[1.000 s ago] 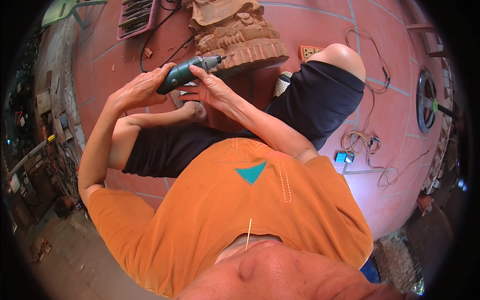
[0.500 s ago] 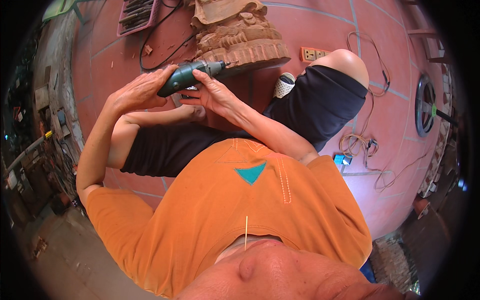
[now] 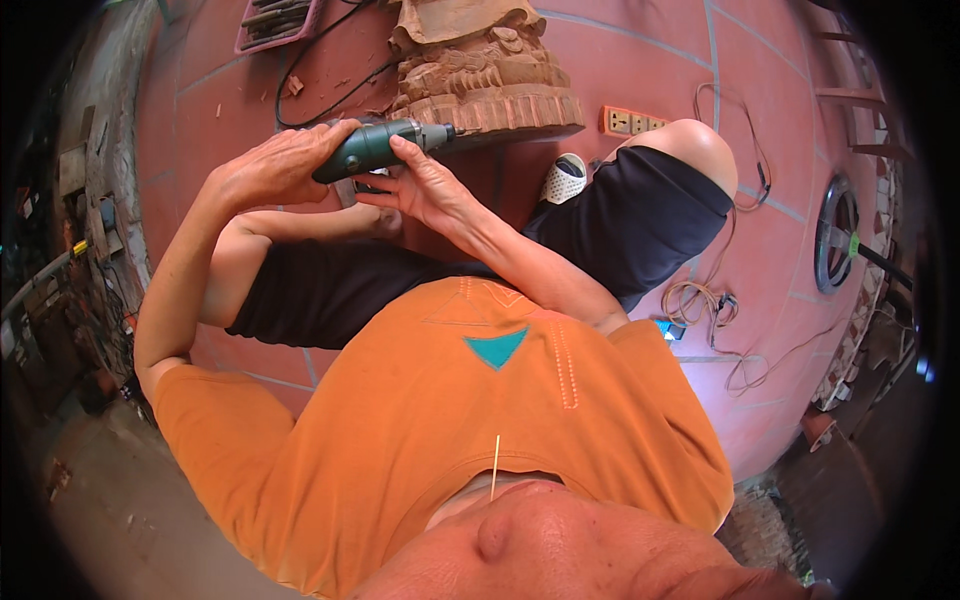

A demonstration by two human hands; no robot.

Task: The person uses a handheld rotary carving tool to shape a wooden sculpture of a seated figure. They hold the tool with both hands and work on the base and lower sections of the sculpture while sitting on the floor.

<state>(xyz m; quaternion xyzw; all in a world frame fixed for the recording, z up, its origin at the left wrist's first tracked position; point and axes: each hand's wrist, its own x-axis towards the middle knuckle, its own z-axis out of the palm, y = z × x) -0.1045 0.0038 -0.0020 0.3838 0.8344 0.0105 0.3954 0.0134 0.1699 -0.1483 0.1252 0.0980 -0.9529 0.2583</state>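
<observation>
A green handheld rotary grinder [image 3: 365,150] lies across both my hands, its grey nose toward a carved brown wooden piece [image 3: 480,85]. The small bit at its end is close to the carving's lower edge; whether they touch I cannot tell. My left hand [image 3: 285,165] is wrapped over the rear of the body. Under the nose, my right hand [image 3: 425,190] supports the tool, thumb on top and other fingers partly spread below. Part of the grip is hidden behind the tool.
A pink basket [image 3: 243,38] of carving tools stands at the far left, near a black cable [image 3: 283,90]. An orange power strip [image 3: 632,122] lies right of the carving. Coiled cord [image 3: 690,300] and a black wheel-shaped object [image 3: 828,235] are farther right. Wood chips dot the tiles.
The whole view has shifted slightly. My hands keep the same hold on the rotary grinder, and its bit stays near the carving's lower edge.
</observation>
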